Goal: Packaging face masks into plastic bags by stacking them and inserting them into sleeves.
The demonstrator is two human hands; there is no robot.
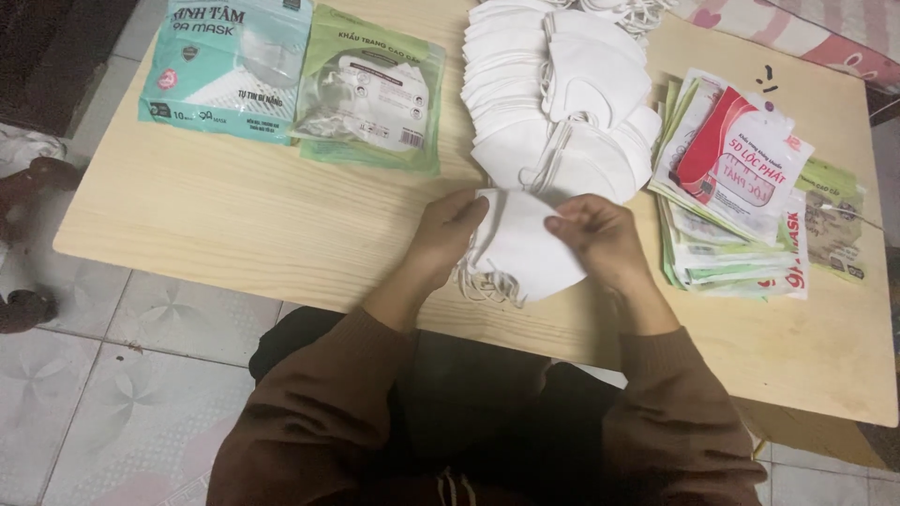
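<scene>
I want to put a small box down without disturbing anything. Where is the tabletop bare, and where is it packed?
Bare wood lies left of the left hand, below the teal packet and green packet, and at the near right corner of the table, below the stack of printed packets. It is crowded around the white mask pile and the masks held by the right hand.

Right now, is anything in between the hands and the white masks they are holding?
No. The left hand and the right hand both touch the small stack of white masks directly, one on each side. The big mask pile lies behind it on the table.
</scene>
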